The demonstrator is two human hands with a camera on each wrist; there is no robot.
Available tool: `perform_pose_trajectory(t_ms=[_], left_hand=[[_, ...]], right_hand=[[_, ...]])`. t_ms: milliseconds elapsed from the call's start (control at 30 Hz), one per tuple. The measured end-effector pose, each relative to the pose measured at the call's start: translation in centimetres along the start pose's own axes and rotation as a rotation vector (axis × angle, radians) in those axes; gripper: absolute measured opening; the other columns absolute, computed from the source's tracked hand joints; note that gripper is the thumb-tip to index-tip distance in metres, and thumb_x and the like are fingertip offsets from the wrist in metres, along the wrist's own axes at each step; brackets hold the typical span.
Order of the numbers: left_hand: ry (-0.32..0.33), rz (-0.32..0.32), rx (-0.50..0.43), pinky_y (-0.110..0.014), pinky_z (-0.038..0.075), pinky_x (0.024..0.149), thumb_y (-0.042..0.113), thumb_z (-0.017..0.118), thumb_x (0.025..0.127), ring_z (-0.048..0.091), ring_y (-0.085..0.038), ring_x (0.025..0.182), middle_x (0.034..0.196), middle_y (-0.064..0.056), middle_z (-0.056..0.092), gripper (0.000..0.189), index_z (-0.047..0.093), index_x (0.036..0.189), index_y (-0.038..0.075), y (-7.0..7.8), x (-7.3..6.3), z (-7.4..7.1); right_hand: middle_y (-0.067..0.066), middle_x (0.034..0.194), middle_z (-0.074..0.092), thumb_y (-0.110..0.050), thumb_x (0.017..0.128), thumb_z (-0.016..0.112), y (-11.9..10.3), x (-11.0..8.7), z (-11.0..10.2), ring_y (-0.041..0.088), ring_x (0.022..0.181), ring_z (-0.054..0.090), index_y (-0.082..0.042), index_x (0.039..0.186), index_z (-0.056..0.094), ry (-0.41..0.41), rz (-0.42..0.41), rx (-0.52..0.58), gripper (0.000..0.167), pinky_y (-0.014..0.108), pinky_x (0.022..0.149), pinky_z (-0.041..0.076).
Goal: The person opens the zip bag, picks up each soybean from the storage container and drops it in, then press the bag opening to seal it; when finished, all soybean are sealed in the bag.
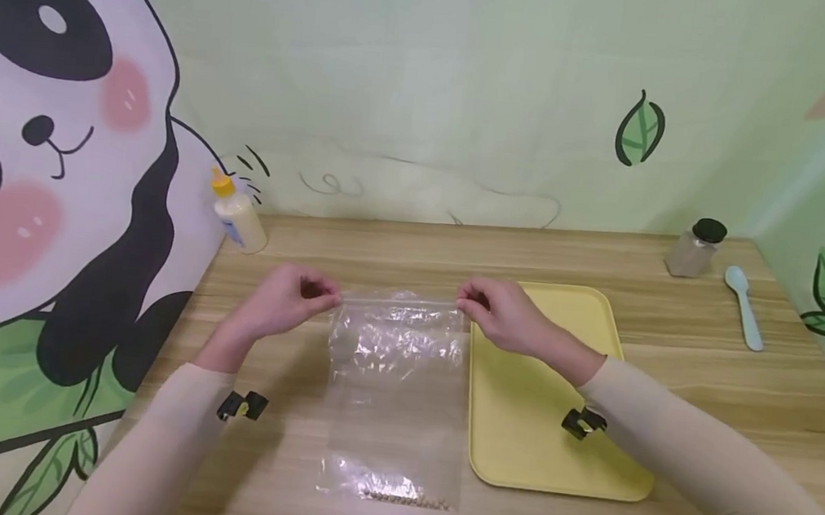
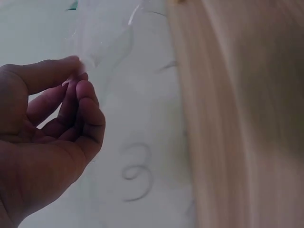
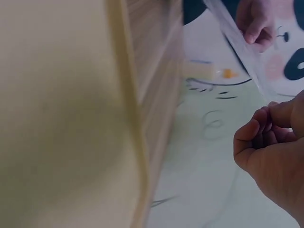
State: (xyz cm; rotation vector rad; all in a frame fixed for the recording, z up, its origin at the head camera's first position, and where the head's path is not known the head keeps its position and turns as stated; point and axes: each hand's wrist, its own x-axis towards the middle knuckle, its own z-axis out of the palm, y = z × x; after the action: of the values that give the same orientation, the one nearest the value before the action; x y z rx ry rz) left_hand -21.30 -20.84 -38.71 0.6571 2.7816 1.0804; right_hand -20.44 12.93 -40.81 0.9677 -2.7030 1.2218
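A clear plastic zip bag (image 1: 396,395) hangs stretched between both hands, its zip edge at the top. My left hand (image 1: 291,300) pinches the bag's upper left corner between thumb and fingers. At the upper right corner, my right hand (image 1: 499,314) does the same. Small brown beads (image 1: 406,500) lie in a row along the bag's bottom. The left wrist view shows the left hand (image 2: 57,109) with thumb and fingertips together on the film. Seen from the right wrist, the right hand (image 3: 273,142) pinches the other end of the taut edge.
A yellow tray (image 1: 535,456) lies right of the bag, partly under the right forearm. Toward the back left stands a glue bottle (image 1: 239,218) with an orange cap. A black-lidded jar (image 1: 695,249) and a light blue spoon (image 1: 745,309) are at the back right.
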Motion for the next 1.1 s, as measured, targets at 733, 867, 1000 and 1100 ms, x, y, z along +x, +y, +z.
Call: perform_pose_trajectory(t_ms=[733,867,1000,1100], left_hand=[[-0.231,-0.181,0.149,-0.036,0.057,0.085,0.009,0.068,0.087,0.066,-0.023,0.090,0.100,-0.013,0.073,0.015,0.072,0.100,0.003,-6.2,8.7,5.7],[-0.252,-0.186,0.193,-0.038,0.054,0.089,0.011,0.070,0.086,0.064,-0.024,0.092,0.099,-0.010,0.072,0.012,0.072,0.096,0.006,-6.5,9.2,6.1],[-0.257,-0.213,0.181,-0.039,0.053,0.089,0.010,0.072,0.084,0.062,-0.024,0.091,0.096,-0.010,0.070,0.011,0.071,0.094,0.007,-6.6,9.4,6.3],[-0.258,-0.218,0.191,-0.038,0.053,0.088,0.009,0.072,0.083,0.062,-0.024,0.090,0.095,-0.009,0.070,0.010,0.071,0.093,0.007,-6.5,9.6,6.3]], right_hand=[[0.001,0.071,0.065,-0.011,0.090,0.060,8.5,5.3,3.1,0.013,0.061,0.056,-0.008,0.079,0.068,-0.274,0.233,-0.289,0.014,0.025,0.060,0.050],[-0.001,0.064,0.062,-0.009,0.087,0.062,8.7,5.5,3.3,0.012,0.057,0.053,-0.011,0.070,0.067,-0.280,0.229,-0.324,0.017,0.025,0.059,0.048],[-0.002,0.062,0.061,-0.009,0.085,0.065,8.9,5.7,3.5,0.013,0.057,0.053,-0.012,0.065,0.065,-0.263,0.219,-0.356,0.020,0.026,0.061,0.049],[-0.001,0.062,0.061,-0.008,0.084,0.065,9.0,5.7,3.7,0.014,0.058,0.053,-0.012,0.064,0.064,-0.250,0.227,-0.364,0.020,0.028,0.062,0.049]])
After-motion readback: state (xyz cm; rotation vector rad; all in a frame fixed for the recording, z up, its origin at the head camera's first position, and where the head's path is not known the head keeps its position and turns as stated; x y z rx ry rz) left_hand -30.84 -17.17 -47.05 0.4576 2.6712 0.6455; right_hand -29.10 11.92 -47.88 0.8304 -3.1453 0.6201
